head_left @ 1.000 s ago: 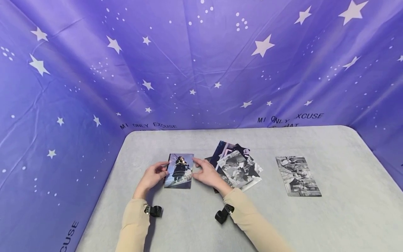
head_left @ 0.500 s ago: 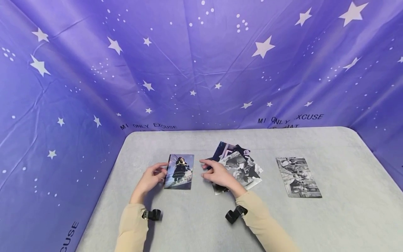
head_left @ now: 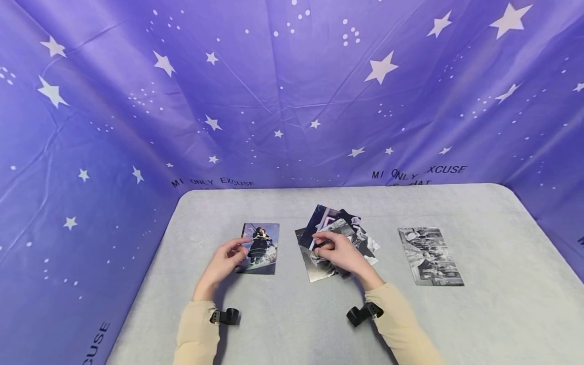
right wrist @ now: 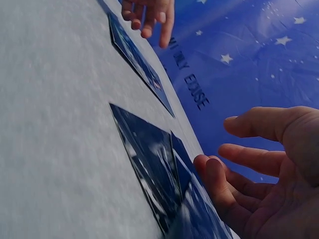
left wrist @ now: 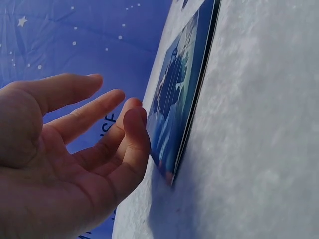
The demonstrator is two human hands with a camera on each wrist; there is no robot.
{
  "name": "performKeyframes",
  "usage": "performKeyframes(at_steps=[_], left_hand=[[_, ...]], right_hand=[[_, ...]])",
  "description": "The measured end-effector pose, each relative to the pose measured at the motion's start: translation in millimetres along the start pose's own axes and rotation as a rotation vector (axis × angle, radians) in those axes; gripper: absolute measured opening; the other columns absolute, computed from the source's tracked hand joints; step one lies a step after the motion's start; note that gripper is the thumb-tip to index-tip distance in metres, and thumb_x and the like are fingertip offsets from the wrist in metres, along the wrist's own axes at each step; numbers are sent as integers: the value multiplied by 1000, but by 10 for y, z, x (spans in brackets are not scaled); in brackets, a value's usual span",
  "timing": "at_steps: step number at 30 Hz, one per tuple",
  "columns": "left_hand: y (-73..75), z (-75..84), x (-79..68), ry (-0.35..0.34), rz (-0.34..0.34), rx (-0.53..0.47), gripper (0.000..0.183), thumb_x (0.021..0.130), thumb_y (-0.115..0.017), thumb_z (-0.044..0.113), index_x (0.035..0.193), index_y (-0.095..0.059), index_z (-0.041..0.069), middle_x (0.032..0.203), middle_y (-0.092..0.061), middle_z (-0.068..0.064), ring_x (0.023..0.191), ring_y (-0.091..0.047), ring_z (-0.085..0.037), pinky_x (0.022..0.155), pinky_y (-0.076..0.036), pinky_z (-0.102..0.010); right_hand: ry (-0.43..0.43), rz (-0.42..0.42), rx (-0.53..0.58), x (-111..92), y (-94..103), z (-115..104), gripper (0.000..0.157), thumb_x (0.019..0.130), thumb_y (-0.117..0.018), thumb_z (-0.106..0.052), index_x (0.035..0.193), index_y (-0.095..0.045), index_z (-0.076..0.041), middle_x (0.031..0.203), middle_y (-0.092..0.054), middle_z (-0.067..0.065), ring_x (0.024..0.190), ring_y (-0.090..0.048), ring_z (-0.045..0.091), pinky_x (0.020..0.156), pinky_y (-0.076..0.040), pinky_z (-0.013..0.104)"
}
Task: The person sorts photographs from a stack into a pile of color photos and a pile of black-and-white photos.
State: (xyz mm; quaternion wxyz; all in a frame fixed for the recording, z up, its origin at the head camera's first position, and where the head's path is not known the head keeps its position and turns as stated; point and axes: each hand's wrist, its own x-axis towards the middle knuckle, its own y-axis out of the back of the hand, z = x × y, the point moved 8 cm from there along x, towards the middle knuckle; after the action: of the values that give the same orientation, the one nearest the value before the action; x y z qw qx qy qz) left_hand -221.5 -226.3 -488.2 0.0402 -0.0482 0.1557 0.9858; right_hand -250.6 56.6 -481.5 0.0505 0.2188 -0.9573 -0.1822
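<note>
A colour photo card (head_left: pixel 265 253) of a dark-clad couple at a railing lies on the table, left of the middle. My left hand (head_left: pixel 224 262) hovers at its left edge with fingers loosely bent and nothing held; the left wrist view shows the fingertips near the photo card (left wrist: pixel 174 84). Over a loose heap of overlapping photo cards (head_left: pixel 318 268) is my right hand (head_left: pixel 345 254), its fingers relaxed and holding nothing. The right wrist view has these fingers just above the heaped cards (right wrist: pixel 149 159). Part of the heap is hidden under this hand.
A black-and-white photo card (head_left: pixel 431 256) lies apart on the right side of the grey table (head_left: pixel 292 324). A purple curtain (head_left: pixel 292 91) printed with stars stands behind and beside the table. Small black cameras (head_left: pixel 225 316) are strapped at both wrists.
My right hand has left the couple photo's right edge and moved right, over the heap. My left hand has stayed near the left edge, now slightly overlapping the photo in view.
</note>
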Motion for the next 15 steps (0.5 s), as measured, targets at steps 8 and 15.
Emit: performKeyframes(at_steps=[8, 15], left_hand=[[-137, 26, -14, -13, -16, -58, 33, 91, -58, -5, 124, -56, -11, 99, -63, -25, 84, -61, -24, 75, -53, -30], [-304, 30, -12, -19, -31, -140, 33, 91, -56, -7, 123, -55, -13, 96, -63, -24, 81, -62, -19, 75, -54, -30]], right_hand=[[-8, 53, -7, -100, 214, 50, 41, 82, -63, 3, 122, -57, 11, 110, -63, 25, 91, -66, 31, 72, -54, 26], [-8, 83, 6, -180, 363, 120, 39, 84, -64, 3, 120, -56, 13, 108, -63, 27, 92, -65, 34, 74, -53, 26]])
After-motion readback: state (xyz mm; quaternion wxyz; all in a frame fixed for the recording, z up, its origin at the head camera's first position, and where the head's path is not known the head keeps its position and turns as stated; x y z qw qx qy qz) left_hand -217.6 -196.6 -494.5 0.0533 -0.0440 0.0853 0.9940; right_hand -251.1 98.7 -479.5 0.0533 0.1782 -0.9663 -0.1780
